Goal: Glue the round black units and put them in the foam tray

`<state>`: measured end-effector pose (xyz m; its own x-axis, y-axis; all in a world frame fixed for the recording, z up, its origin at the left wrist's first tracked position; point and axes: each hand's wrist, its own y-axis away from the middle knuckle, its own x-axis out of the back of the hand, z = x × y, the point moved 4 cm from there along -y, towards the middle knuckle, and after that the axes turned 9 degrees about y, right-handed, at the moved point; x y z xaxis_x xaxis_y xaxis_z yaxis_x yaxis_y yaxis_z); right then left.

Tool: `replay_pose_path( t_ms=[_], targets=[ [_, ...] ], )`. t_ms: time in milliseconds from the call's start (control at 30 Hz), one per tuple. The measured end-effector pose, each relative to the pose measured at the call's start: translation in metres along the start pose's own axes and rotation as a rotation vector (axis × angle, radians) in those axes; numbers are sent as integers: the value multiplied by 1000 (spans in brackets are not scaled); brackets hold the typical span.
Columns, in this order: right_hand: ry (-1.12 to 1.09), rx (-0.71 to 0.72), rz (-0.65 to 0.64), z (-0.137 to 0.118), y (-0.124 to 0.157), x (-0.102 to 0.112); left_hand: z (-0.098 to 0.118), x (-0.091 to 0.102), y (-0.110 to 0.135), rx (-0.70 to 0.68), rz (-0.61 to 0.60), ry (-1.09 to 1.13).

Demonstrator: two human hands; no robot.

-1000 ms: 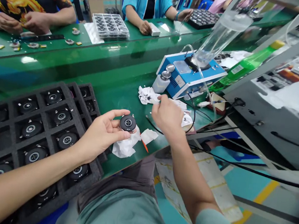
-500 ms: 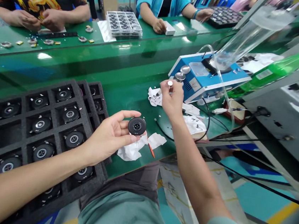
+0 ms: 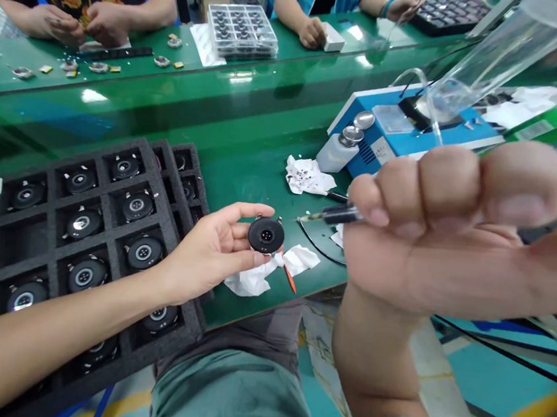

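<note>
My left hand (image 3: 207, 247) holds a round black smartwatch body (image 3: 266, 235) by its edge, between thumb and fingers. Its back faces up, with small contacts in the centre and metal lugs. Raised close to the camera, my right hand (image 3: 434, 245) has its palm towards me and its fingers curled closed around a slim pen-like tool (image 3: 336, 214). A dark collar and thin pale tip stick out on the little-finger side, pointing left towards the watch but apart from it. The rest of the tool is hidden in the fist.
A dark foam tray (image 3: 161, 216) of watch bodies lies left. Crumpled tissue (image 3: 250, 284) and an orange stick (image 3: 289, 279) lie nearby. A white pump bottle (image 3: 336, 153) stands by a blue machine (image 3: 391, 124) with hoses and cables. Two co-workers sit opposite.
My right hand has come from beside the pump bottle up and towards the camera, and the tool's tip now shows. My left hand still holds the watch body, slightly further right in view.
</note>
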<state>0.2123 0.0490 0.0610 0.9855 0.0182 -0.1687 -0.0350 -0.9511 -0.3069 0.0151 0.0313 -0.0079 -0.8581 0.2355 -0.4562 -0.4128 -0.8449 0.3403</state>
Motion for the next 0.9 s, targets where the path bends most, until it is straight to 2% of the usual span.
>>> replay_pose_path(
  t_ms=[67,133,267,500,767,900],
  targets=[
    [-132,110,-195,0,0,-10,0,0,0,-1,-2,8],
    [-220,177,-259,5,-2,-16,0,-1,0,-4,-4,13],
    [-246,169,-177,16,-2,-24,0,-1,0,-13,-12,11],
    [-350,180,-250,19,1,-31,0,-2,-1,-11,-29,19],
    [-262,126,-217,24,-2,-28,0,-3,-1,-12,-21,13],
    [-343,143,-272,23,-1,-30,0,-3,-1,-13,-24,26]
  ],
)
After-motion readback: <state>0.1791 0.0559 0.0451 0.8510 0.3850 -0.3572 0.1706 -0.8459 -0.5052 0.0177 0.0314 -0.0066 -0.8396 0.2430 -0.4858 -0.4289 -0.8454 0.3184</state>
